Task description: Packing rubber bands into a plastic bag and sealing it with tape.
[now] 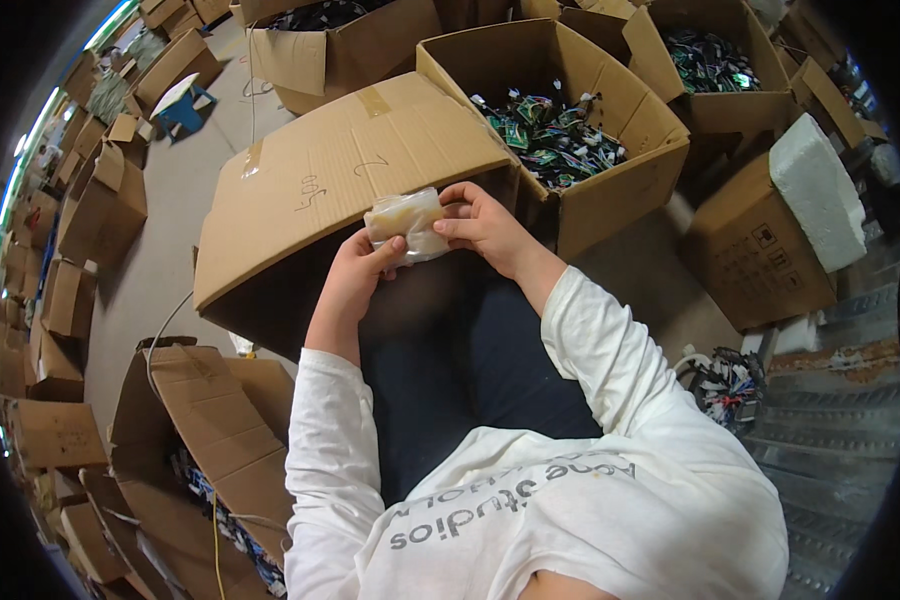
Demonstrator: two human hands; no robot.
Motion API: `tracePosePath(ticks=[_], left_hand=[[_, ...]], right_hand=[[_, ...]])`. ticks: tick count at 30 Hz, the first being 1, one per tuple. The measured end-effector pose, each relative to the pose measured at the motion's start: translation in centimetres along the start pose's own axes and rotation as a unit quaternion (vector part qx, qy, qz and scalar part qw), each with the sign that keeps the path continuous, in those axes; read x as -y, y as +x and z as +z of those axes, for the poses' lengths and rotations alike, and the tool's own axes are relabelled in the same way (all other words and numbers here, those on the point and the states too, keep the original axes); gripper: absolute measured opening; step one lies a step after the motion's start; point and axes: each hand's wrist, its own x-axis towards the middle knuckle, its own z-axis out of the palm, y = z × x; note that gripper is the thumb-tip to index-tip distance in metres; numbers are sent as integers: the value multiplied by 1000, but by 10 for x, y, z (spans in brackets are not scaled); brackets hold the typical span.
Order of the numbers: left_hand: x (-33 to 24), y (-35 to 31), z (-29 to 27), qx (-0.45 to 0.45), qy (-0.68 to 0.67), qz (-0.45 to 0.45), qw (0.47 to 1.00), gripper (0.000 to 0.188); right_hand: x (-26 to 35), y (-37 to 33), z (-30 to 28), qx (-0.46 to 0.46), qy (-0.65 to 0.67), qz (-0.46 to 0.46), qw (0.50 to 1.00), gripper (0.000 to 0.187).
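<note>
Between my two hands is a small package in clear, crinkled plastic (407, 222), pale yellow and whitish inside; what it contains I cannot make out. My left hand (363, 262) pinches its lower left side, thumb on top. With thumb and fingers, my right hand (482, 228) grips its right edge. Both hands are just over the near edge of a large cardboard box (320, 165), whose taped flap lies flat like a tabletop. The box's dark open side faces my legs.
Behind to the right, an open carton (610, 205) holds green circuit boards with wires (545, 135). Another carton of boards (710, 65) stands beyond it. White foam (818, 190) leans on a box at right. Bundled cables (725, 388) lie near ridged metal (825, 440). A blue stool (182, 108) stands far left.
</note>
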Motion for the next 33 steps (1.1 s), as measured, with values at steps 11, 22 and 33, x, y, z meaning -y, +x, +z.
tracePosePath(ticks=[11,22,33], left_hand=[[-6,-8,6,80,75,-30,993,42],[-6,-4,9,104,121,-44,986,46],[-2,-6,-5,-8,8,30,999,44]], right_hand=[[8,-12,12,14,-6,14,1000,79],[-8,3,5,-10,-80,-34,996,29],[2,-5,15,32,21,58,998,52]])
